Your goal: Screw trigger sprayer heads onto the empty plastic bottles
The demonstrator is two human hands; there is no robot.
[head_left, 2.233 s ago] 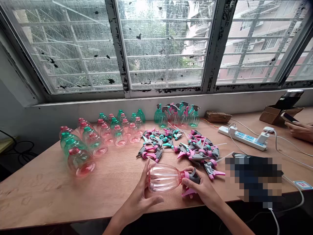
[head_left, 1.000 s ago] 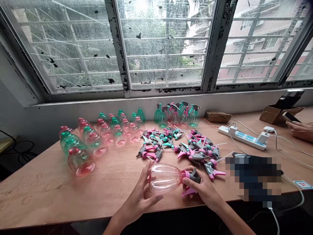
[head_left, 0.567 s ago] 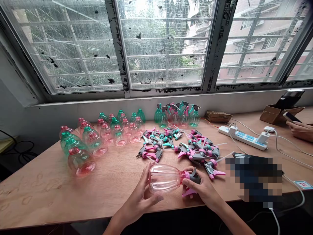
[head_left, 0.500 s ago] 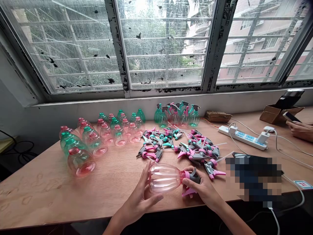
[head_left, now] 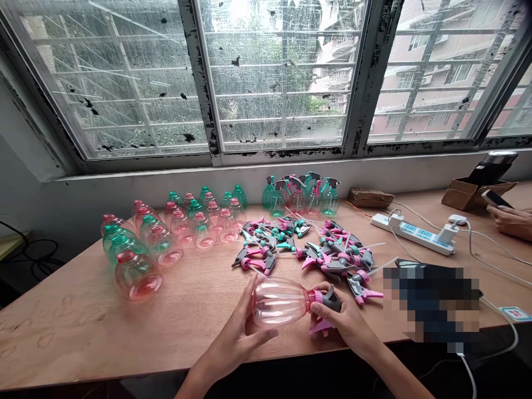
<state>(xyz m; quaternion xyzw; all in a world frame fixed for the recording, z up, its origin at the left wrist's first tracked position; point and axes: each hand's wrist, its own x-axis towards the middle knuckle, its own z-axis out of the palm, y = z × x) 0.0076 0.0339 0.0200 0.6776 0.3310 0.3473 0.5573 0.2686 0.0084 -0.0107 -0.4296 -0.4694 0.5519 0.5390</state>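
Note:
A clear pink spray bottle (head_left: 279,301) lies sideways between my hands above the table's front edge. My left hand (head_left: 241,327) is closed round its base end, thumb along the near side. At the neck, my right hand (head_left: 338,316) grips the pink and grey trigger sprayer head (head_left: 330,301), whose pink trigger points down below the fingers. The head sits against the bottle's mouth; whether it is screwed tight I cannot tell. Just beyond, a heap of loose sprayer heads (head_left: 341,252) in pink, grey and teal lies on the table, thin white tubes sticking out.
Pink and green open bottles (head_left: 180,227) stand at the left. Several bottles with sprayers (head_left: 297,197) stand by the wall. To the right are a white power strip (head_left: 413,233) with cables, a dark device (head_left: 432,271), a cardboard box (head_left: 461,194) and another person's hand (head_left: 511,219) holding a phone.

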